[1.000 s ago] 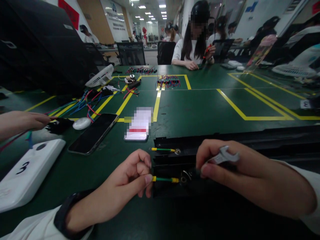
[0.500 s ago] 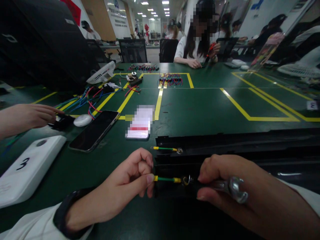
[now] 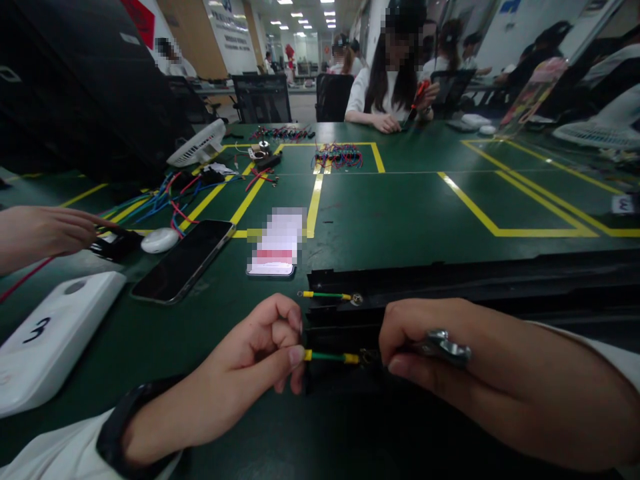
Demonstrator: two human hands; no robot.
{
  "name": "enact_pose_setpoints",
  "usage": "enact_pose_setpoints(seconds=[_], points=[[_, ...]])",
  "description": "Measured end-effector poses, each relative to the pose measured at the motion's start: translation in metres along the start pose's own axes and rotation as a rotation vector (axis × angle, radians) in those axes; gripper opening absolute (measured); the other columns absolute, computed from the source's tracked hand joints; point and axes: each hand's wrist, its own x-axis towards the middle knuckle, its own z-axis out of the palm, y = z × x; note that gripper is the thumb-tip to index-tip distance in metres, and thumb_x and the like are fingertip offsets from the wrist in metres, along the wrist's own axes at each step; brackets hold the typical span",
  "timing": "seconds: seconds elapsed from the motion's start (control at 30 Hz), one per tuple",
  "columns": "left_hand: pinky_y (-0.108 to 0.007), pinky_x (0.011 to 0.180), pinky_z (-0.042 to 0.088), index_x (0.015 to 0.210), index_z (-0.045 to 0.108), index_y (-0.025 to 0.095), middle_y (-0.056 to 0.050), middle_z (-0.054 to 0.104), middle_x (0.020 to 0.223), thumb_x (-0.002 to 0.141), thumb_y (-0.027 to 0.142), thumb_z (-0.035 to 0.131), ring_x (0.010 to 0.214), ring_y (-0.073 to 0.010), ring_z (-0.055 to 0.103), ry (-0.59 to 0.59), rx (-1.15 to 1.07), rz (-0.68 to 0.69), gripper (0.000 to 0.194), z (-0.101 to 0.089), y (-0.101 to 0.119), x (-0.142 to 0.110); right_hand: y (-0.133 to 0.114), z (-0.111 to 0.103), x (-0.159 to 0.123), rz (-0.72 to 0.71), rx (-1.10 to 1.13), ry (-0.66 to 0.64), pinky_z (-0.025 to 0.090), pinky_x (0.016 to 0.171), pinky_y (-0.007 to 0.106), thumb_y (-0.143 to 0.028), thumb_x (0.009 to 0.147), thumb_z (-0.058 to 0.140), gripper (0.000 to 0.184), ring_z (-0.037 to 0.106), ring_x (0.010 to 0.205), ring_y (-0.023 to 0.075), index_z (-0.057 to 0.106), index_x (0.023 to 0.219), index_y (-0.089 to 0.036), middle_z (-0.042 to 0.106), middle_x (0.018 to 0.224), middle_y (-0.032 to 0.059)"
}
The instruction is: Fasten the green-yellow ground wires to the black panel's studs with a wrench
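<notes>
- Wire over the front rail, at 3 o'clock from our left hand; long axis 9 to 3.
- Our left fingers pinch its 9 o'clock end, so that hand is nearer.
- Our right hand, fingers closed round a wrench, sits just beyond its 3 o'clock end.

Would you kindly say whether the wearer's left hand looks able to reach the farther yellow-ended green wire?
Probably yes: nothing visible blocks the farther green wire, though the left hand pinches the nearer green wire.
</notes>
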Motion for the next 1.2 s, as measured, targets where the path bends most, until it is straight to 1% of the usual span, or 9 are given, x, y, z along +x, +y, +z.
enact_pose_setpoints(seconds=[0.1, 0.23, 0.3, 0.43, 0.63, 0.73, 0.83, 1.03, 1.2], points=[[-0.019, 0.055, 0.041, 0.103, 0.049, 0.022, 0.004, 0.067, 0.069, 0.100, 0.029, 0.060, 0.060, -0.0099, 0.057, 0.000, -0.003, -0.007, 0.013, 0.001, 0.001, 0.001, 0.001, -0.005, 0.001, 0.001, 0.052, 0.023, 0.047, 0.056, 0.022, -0.017, 0.094, 0.057, 0.014, 0.061, 0.063, 0.0128, 0.064, 0.084, -0.025, 0.068, 0.076, -0.0046], [-0.019, 0.054, 0.040, 0.102, 0.049, 0.022, 0.004, 0.066, 0.068, 0.099, 0.028, 0.061, 0.059, -0.0098, 0.057, 0.003, -0.003, -0.014, 0.014, 0.000, 0.001, 0.001, 0.003, -0.002, -0.005, 0.058, 0.224, 0.241, 0.042, 0.044, 0.020, -0.027, 0.099, 0.054, 0.015, 0.052, 0.049, 0.0109, 0.060, 0.085, -0.025, 0.057, 0.062, -0.0069], [-0.019, 0.055, 0.041, 0.102, 0.049, 0.022, 0.004, 0.066, 0.068, 0.099, 0.028, 0.061, 0.059, -0.0098, 0.057, 0.005, -0.003, -0.016, 0.014, -0.001, 0.002, 0.001, 0.003, 0.003, -0.009, 0.061, 0.223, 0.291, 0.040, 0.042, 0.019, -0.029, 0.098, 0.057, 0.013, 0.051, 0.048, 0.0104, 0.059, 0.086, -0.025, 0.058, 0.061, -0.0072], [-0.019, 0.056, 0.041, 0.102, 0.050, 0.022, 0.005, 0.066, 0.069, 0.100, 0.027, 0.060, 0.060, -0.0094, 0.056, 0.007, -0.009, -0.024, 0.012, -0.001, 0.002, 0.001, 0.004, 0.014, -0.014, 0.006, 0.080, 0.246, 0.041, 0.045, 0.020, -0.027, 0.092, 0.067, 0.015, 0.054, 0.049, 0.0102, 0.060, 0.079, -0.025, 0.062, 0.063, -0.0070], [-0.020, 0.054, 0.040, 0.101, 0.050, 0.022, 0.004, 0.065, 0.068, 0.099, 0.029, 0.061, 0.059, -0.0100, 0.055, 0.010, -0.008, -0.024, 0.013, -0.001, 0.003, 0.002, 0.004, 0.020, -0.013, -0.021, -0.054, 0.280, 0.042, 0.049, 0.023, -0.031, 0.088, 0.074, 0.018, 0.059, 0.055, 0.0124, 0.060, 0.078, -0.025, 0.066, 0.065, -0.0072], [-0.020, 0.054, 0.041, 0.102, 0.050, 0.022, 0.004, 0.065, 0.068, 0.099, 0.029, 0.061, 0.059, -0.0101, 0.056, 0.017, -0.004, -0.029, 0.013, -0.001, 0.003, 0.003, 0.004, 0.021, -0.011, -0.027, -0.096, 0.270, 0.043, 0.050, 0.023, -0.031, 0.088, 0.073, 0.018, 0.061, 0.057, 0.0129, 0.061, 0.077, -0.024, 0.068, 0.065, -0.0066], [-0.020, 0.055, 0.041, 0.102, 0.050, 0.022, 0.004, 0.066, 0.068, 0.099, 0.028, 0.062, 0.060, -0.0101, 0.056, 0.020, -0.005, -0.036, 0.014, -0.001, 0.002, 0.002, 0.004, 0.021, -0.010, -0.016, -0.097, 0.248, 0.045, 0.052, 0.024, -0.022, 0.089, 0.068, 0.010, 0.061, 0.058, 0.0131, 0.062, 0.081, -0.025, 0.069, 0.069, -0.0063], [-0.018, 0.054, 0.041, 0.101, 0.051, 0.022, 0.005, 0.066, 0.068, 0.098, 0.028, 0.062, 0.060, -0.0095, 0.057, 0.026, -0.023, -0.025, 0.013, 0.001, 0.002, 0.002, 0.003, 0.011, -0.007, 0.024, -0.036, 0.074, 0.047, 0.056, 0.027, -0.021, 0.096, 0.052, 0.014, 0.061, 0.062, 0.0156, 0.062, 0.088, -0.025, 0.070, 0.075, -0.0034], [-0.018, 0.055, 0.041, 0.102, 0.050, 0.022, 0.005, 0.067, 0.068, 0.099, 0.029, 0.062, 0.059, -0.0089, 0.056, 0.011, -0.020, -0.027, 0.014, 0.001, 0.003, 0.002, 0.001, -0.004, 0.003, -0.009, 0.042, 0.019, 0.048, 0.057, 0.022, -0.016, 0.094, 0.056, 0.017, 0.062, 0.065, 0.0124, 0.065, 0.081, -0.024, 0.068, 0.075, -0.0050]])
